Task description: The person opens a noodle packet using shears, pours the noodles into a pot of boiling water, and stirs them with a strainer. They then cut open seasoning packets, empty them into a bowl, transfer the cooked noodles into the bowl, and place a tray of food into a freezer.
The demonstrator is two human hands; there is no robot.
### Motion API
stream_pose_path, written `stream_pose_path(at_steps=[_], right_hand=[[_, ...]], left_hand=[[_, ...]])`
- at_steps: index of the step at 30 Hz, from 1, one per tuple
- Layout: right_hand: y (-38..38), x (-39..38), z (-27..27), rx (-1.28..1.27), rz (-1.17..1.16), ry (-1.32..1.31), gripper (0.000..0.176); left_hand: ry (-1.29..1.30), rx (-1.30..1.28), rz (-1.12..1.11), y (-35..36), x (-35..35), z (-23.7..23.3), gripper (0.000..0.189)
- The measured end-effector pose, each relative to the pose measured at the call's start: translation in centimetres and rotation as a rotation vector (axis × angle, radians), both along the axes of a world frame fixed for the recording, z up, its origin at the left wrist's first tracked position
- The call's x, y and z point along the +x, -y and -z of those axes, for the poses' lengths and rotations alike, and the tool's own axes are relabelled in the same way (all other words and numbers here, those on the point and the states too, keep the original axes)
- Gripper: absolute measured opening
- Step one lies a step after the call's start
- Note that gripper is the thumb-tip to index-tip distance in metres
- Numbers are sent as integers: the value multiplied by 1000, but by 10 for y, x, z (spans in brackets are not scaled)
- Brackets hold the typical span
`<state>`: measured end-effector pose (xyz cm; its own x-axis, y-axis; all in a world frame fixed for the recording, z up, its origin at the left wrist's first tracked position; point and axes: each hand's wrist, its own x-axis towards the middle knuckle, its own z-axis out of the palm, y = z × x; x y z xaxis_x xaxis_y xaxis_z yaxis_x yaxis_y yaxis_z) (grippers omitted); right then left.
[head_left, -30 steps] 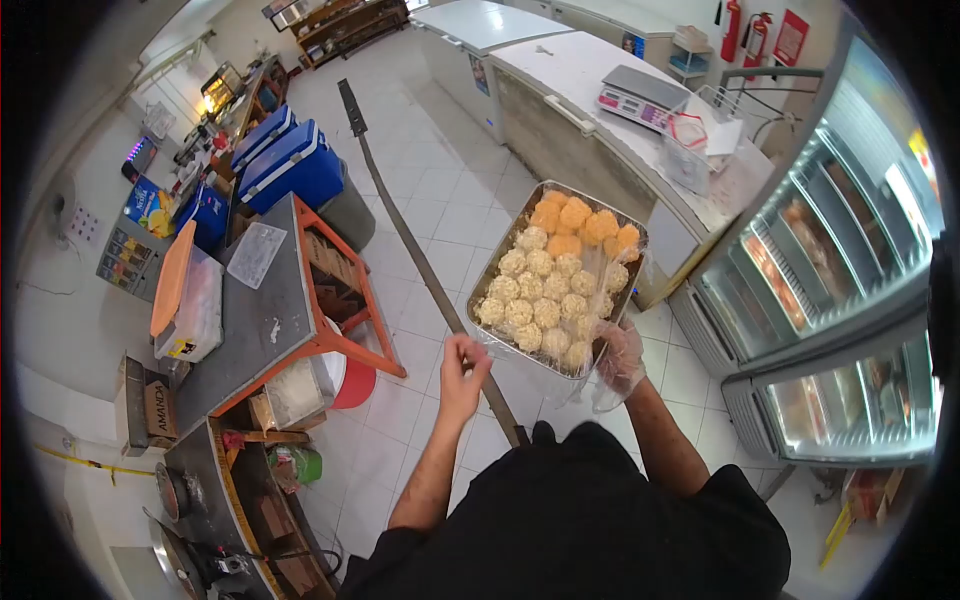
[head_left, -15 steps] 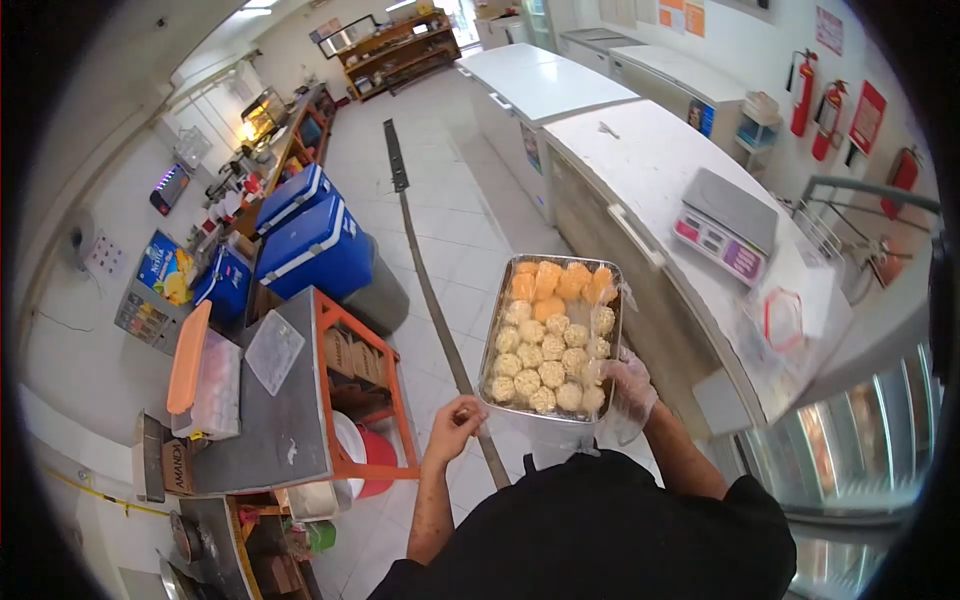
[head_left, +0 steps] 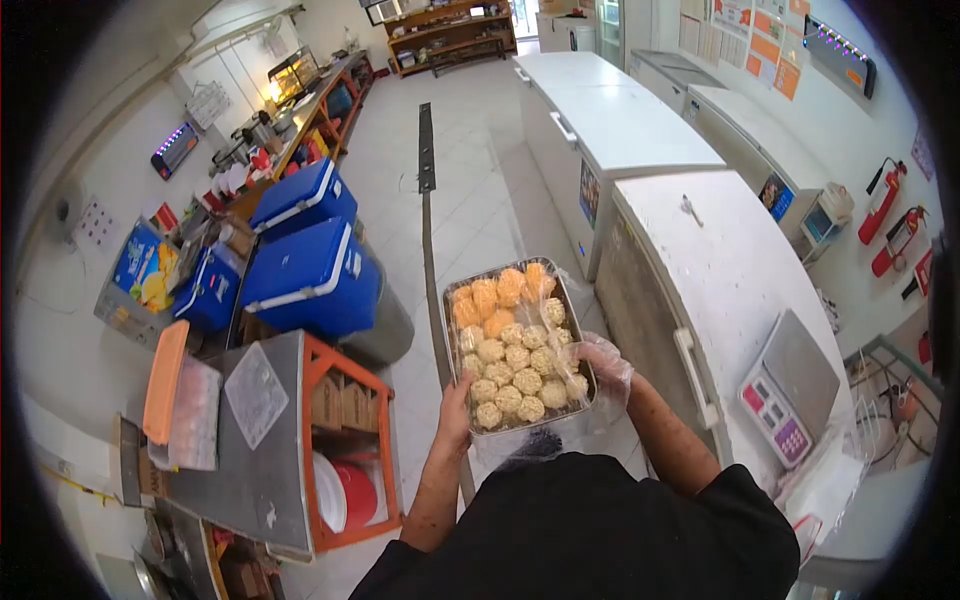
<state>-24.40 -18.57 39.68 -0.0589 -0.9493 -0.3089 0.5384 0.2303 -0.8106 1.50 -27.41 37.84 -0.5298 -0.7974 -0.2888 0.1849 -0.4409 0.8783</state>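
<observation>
A metal tray (head_left: 532, 424) is held in front of my body, filled with rows of round, rough-coated balls. At its far end the balls are orange (head_left: 510, 287); the others are pale cream (head_left: 515, 357). Clear plastic film (head_left: 553, 345) lies over part of the right side. My left hand (head_left: 456, 408), bare, grips the near left edge of the tray. On the opposite side my right hand (head_left: 608, 367), in a clear plastic glove, holds the right edge. The fingers under the tray are hidden.
White chest freezers (head_left: 625, 105) line the right, with a digital scale (head_left: 790, 385) on a nearer white top (head_left: 730, 240). To the left stand blue coolers (head_left: 310, 270) and a grey-topped orange table (head_left: 240, 470) bearing an orange-lidded container (head_left: 185, 400). A tiled aisle (head_left: 470, 170) runs ahead.
My left hand has come onto the tray's left edge, having been beside it before. The view has swung to the right, and the tray sits slightly further left in it.
</observation>
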Motion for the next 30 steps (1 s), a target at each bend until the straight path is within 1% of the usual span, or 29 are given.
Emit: stream_pose_path(at_steps=[1, 2, 3, 5, 6, 7, 8, 9, 11, 12, 13, 15, 17, 20, 21, 23, 24, 25, 27, 28, 29, 30], right_hand=[[24, -12, -5, -10, -14, 45, 37], [52, -28, -2, 72, -40, -60, 37], [63, -34, -1, 1, -16, -37, 39], [99, -57, 4, -51, 63, -156, 46], [109, -73, 5, -43, 65, -146, 46], [113, -83, -23, 26, 52, -91, 45], [123, -95, -36, 91, 41, -35, 44], [139, -112, -26, 94, 51, -21, 44], [169, -141, -6, -35, -227, -325, 34], [186, -152, 4, -11, -147, -296, 24], [204, -167, 10, -6, -147, -286, 24], [244, -202, 23, -188, 58, -171, 26], [291, -246, 38, -191, 53, -171, 23], [359, -304, 57, -127, 64, -585, 17], [384, -324, 60, -130, 76, -591, 17], [425, -351, 44, 76, 427, -157, 34], [438, -367, 32, 125, 407, 142, 51], [445, -379, 15, -83, 350, 359, 57], [461, -404, -12, -182, 259, 551, 58], [474, -419, -3, -99, 374, 373, 63], [490, -431, 20, -17, 488, 197, 68], [503, -456, 79, -58, 718, -2, 68]], left_hand=[[-46, 14, -35, 23, -12, 12, 45], [-85, 22, -56, 45, -27, 7, 45], [-103, 15, -47, 64, -38, -1, 45], [-78, -49, -21, 104, -66, -9, 43], [-49, -17, -66, 128, -81, -6, 40], [-35, -13, -60, 153, -96, -2, 40], [-81, 15, -65, 179, -112, 3, 40], [-126, 44, -69, 205, -129, 5, 39], [-56, 23, -73, 249, -161, 2, 37], [-66, -1, -81, 270, -180, -1, 36], [-78, -26, -93, 291, -198, 0, 35], [-67, -14, -50, 337, -228, 10, 34], [-214, 116, -71, 377, -265, 8, 35], [-181, 100, -28, 421, -316, -7, 40], [-159, 64, -5, 440, -336, -8, 43], [-122, 68, 16, 477, -373, -2, 43], [-122, 56, 8, 486, -391, -1, 43], [-122, 46, 0, 498, -414, 0, 43], [-89, 20, 17, 533, -463, 18, 43], [-89, 0, 105, 553, -490, 32, 43], [-84, -22, 197, 572, -515, 45, 44], [-41, -72, 256, 588, -543, 54, 48]])
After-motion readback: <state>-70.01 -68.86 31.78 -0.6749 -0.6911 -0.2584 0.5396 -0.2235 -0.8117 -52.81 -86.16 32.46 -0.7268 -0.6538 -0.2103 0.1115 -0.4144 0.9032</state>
